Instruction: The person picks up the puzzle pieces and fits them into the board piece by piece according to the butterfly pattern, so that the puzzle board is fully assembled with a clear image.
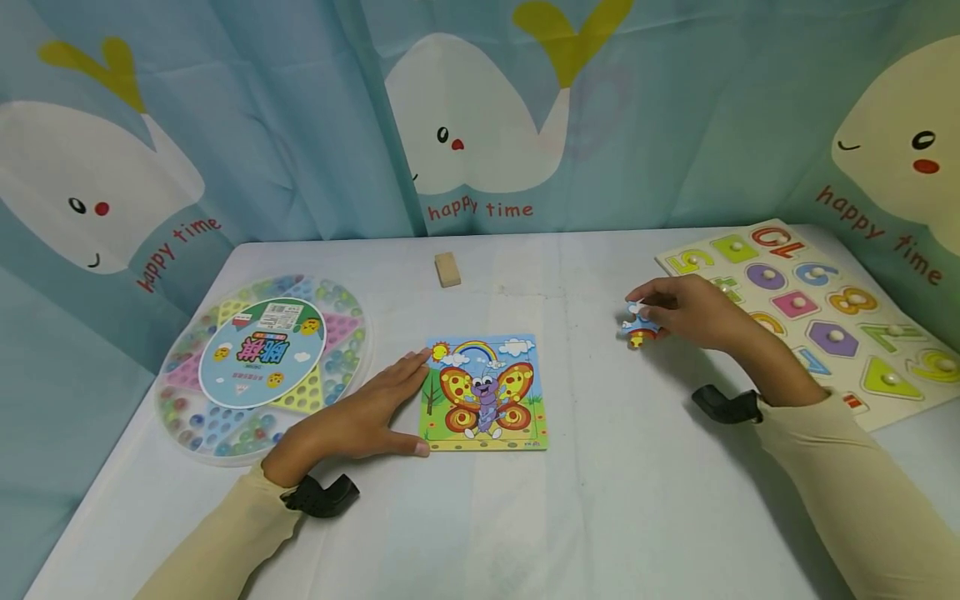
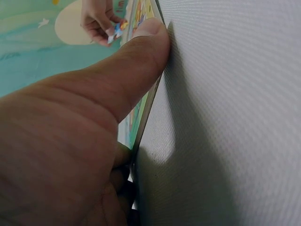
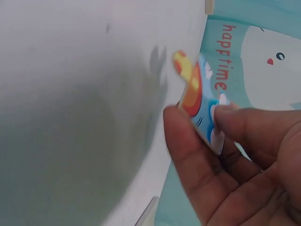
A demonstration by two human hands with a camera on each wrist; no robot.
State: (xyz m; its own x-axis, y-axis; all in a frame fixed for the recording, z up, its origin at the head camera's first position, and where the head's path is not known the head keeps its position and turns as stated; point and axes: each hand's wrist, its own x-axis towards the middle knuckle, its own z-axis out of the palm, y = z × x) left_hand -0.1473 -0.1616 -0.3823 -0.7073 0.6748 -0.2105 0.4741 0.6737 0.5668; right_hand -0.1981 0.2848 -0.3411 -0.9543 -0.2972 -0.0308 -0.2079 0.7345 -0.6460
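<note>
In the head view, a square puzzle board (image 1: 486,392) printed with a butterfly, sun and rainbow lies flat on the table. My left hand (image 1: 360,412) rests along its left side with fingers spread, the thumb (image 2: 146,44) touching the near left corner. Off to the right, above the table, my right hand (image 1: 693,312) pinches a small jigsaw piece (image 3: 200,101) between thumb and fingers. This piece is thin and blue, with white, red, orange and yellow parts. Some of its face is hidden by the fingertips.
A round Chinese checkers set (image 1: 262,354) with coloured marbles stands at the left. Behind the puzzle board lies a small wooden block (image 1: 447,270). A number-and-shape peg board (image 1: 813,337) lies at the right, partly under the right forearm. A whale-print curtain (image 1: 637,142) hangs behind the table.
</note>
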